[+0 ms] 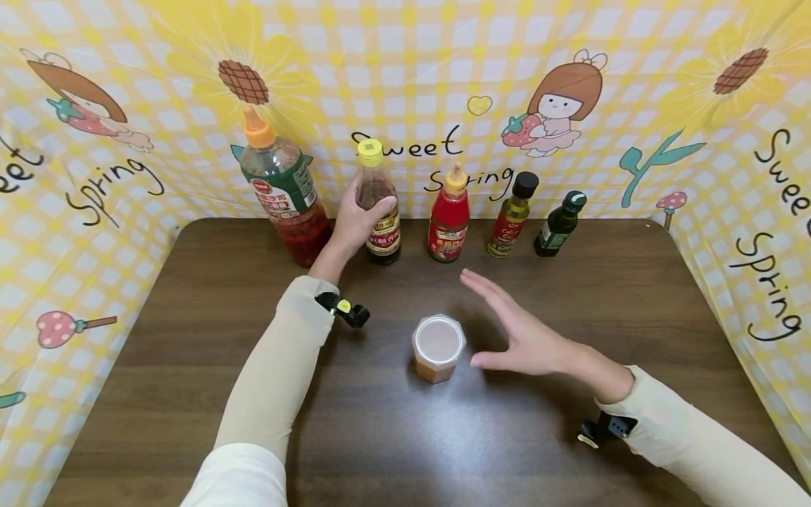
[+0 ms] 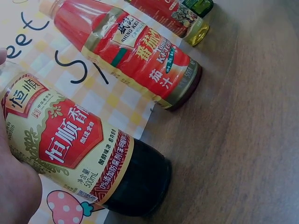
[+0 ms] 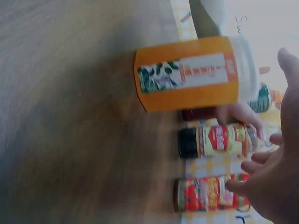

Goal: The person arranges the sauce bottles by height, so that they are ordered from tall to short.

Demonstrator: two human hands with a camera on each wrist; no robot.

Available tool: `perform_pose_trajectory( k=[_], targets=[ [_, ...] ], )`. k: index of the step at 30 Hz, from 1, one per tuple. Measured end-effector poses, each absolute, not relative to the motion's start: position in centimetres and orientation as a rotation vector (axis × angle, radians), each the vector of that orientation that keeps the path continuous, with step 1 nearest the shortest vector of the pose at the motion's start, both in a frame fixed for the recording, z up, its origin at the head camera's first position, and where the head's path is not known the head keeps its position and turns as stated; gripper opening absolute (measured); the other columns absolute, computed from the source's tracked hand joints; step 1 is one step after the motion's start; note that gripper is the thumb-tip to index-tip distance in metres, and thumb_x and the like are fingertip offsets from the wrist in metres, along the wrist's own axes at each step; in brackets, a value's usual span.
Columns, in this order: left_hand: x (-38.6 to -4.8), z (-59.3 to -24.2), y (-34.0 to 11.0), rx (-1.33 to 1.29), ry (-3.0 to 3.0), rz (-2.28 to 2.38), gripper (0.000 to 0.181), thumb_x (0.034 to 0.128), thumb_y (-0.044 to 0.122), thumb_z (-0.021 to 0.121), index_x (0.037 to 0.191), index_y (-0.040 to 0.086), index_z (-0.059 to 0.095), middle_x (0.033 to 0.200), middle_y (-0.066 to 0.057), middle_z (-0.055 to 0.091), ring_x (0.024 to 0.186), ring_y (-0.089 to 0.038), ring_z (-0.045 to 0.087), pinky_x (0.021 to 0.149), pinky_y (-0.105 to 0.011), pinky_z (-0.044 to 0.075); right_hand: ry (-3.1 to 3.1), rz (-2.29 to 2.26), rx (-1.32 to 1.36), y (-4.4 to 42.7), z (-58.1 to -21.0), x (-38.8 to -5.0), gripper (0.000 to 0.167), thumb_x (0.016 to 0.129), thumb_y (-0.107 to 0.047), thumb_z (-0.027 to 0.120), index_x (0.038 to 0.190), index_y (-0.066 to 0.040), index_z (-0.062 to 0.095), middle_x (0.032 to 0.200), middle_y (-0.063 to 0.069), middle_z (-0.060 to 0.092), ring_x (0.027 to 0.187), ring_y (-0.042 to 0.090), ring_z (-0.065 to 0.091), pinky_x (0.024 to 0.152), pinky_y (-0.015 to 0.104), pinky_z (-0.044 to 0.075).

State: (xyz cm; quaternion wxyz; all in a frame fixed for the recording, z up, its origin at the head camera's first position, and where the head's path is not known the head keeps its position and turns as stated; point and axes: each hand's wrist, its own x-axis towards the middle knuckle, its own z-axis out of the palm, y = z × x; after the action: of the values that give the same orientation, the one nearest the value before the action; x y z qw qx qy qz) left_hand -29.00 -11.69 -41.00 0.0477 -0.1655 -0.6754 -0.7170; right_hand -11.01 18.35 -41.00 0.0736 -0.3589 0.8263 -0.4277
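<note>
Near the back of the table, my left hand (image 1: 355, 224) grips a vinegar bottle (image 1: 384, 236) around its upper body, thumb across the front. The bottle has a yellow cap, dark contents and a cream-and-red label, and it stands upright. In the left wrist view its label (image 2: 70, 140) faces the camera. My right hand (image 1: 535, 343) hovers with fingers spread and thumb apart, just right of a lidded jar (image 1: 436, 370). That jar has a pale lid and amber sides; the right wrist view shows its white label (image 3: 191, 73). Nothing is between the right hand's fingers.
Left of the vinegar stands a large red sauce bottle (image 1: 285, 204) with an orange nozzle. To the right are a ketchup bottle (image 1: 448, 225), an olive oil bottle (image 1: 507, 225) and a small dark green bottle (image 1: 557, 229). A checkered cloth (image 1: 405, 70) hangs behind the brown table (image 1: 190, 338).
</note>
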Motion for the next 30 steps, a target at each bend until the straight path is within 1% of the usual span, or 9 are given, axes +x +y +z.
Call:
perform_pose_trajectory(
  k=[3,7,11,14,17,21,24,28,30],
  targets=[
    [-29.0,-41.0,-11.7,-0.51,-2.054,-2.185,0.039,0.0872,0.005,0.071,0.123,0.01,0.055,0.107,0.001,0.064,0.104,-0.017,0.06,0.094,-0.031,0.048,2.427,-1.315,-1.118,17.4,-41.3,-11.0,0.114,0.075,-0.021,0.092,0.162,-0.015,0.02,0.169,0.003,0.016,0.154,0.024,0.018,0.121,0.053,0.024],
    [-29.0,-41.0,-11.5,-0.528,-2.038,-2.189,0.037,0.0883,0.004,0.071,0.122,0.009,0.055,0.107,0.0,0.064,0.104,-0.017,0.06,0.094,-0.031,0.048,2.387,-1.376,-1.15,16.1,-41.7,-11.1,0.115,0.07,-0.019,0.095,0.161,-0.016,0.024,0.166,0.002,0.024,0.151,0.024,0.024,0.12,0.053,0.026],
    [-29.1,-41.1,-11.6,-0.538,-2.035,-2.182,0.037,0.0888,0.006,0.071,0.122,0.008,0.055,0.108,-0.001,0.064,0.105,-0.018,0.06,0.095,-0.031,0.049,2.309,-1.42,-1.167,15.1,-41.9,-11.2,0.117,0.068,-0.014,0.095,0.161,-0.017,0.024,0.164,0.001,0.029,0.15,0.023,0.028,0.12,0.052,0.026],
    [-29.1,-41.1,-11.7,-0.532,-2.048,-2.167,0.038,0.0885,0.008,0.072,0.123,0.009,0.055,0.109,-0.001,0.064,0.105,-0.018,0.06,0.095,-0.031,0.048,2.234,-1.463,-1.173,14.4,-42.2,-11.3,0.119,0.068,-0.01,0.095,0.162,-0.016,0.022,0.163,0.001,0.031,0.149,0.024,0.031,0.12,0.048,0.027],
    [-29.0,-41.1,-11.7,-0.537,-2.043,-2.157,0.038,0.0882,0.008,0.071,0.123,0.008,0.055,0.108,0.0,0.064,0.104,-0.017,0.06,0.095,-0.031,0.048,2.175,-1.524,-1.188,13.7,-42.7,-11.6,0.121,0.067,-0.007,0.095,0.162,-0.015,0.021,0.161,0.003,0.036,0.146,0.027,0.036,0.119,0.048,0.03],
    [-28.9,-41.0,-11.6,-0.55,-2.032,-2.15,0.038,0.0884,0.006,0.071,0.123,0.007,0.055,0.107,0.0,0.064,0.104,-0.017,0.061,0.094,-0.031,0.049,2.102,-1.626,-1.182,12.9,-43.4,-11.8,0.12,0.065,0.0,0.094,0.161,-0.014,0.024,0.157,0.006,0.043,0.142,0.028,0.043,0.116,0.043,0.036],
    [-28.9,-41.1,-11.5,-0.537,-2.041,-2.148,0.037,0.0884,0.006,0.071,0.122,0.007,0.055,0.108,0.0,0.064,0.103,-0.017,0.061,0.094,-0.031,0.049,2.026,-1.736,-1.184,12.5,-44.1,-11.9,0.115,0.064,0.009,0.091,0.158,-0.009,0.029,0.15,0.012,0.049,0.138,0.029,0.048,0.114,0.036,0.039],
    [-29.0,-41.2,-11.6,-0.533,-2.044,-2.148,0.037,0.088,0.007,0.071,0.122,0.008,0.055,0.108,-0.001,0.064,0.103,-0.017,0.061,0.093,-0.031,0.049,1.93,-1.856,-1.191,12.1,-45.0,-11.9,0.11,0.063,0.014,0.088,0.155,-0.004,0.032,0.14,0.026,0.054,0.132,0.031,0.054,0.111,0.034,0.041],
    [-29.1,-41.2,-11.7,-0.535,-2.042,-2.15,0.037,0.088,0.007,0.071,0.122,0.008,0.056,0.107,-0.001,0.064,0.103,-0.017,0.061,0.094,-0.031,0.049,1.904,-1.882,-1.177,12.0,-45.3,-11.9,0.11,0.063,0.014,0.088,0.155,-0.004,0.031,0.136,0.03,0.055,0.129,0.031,0.055,0.111,0.033,0.041]
  ],
)
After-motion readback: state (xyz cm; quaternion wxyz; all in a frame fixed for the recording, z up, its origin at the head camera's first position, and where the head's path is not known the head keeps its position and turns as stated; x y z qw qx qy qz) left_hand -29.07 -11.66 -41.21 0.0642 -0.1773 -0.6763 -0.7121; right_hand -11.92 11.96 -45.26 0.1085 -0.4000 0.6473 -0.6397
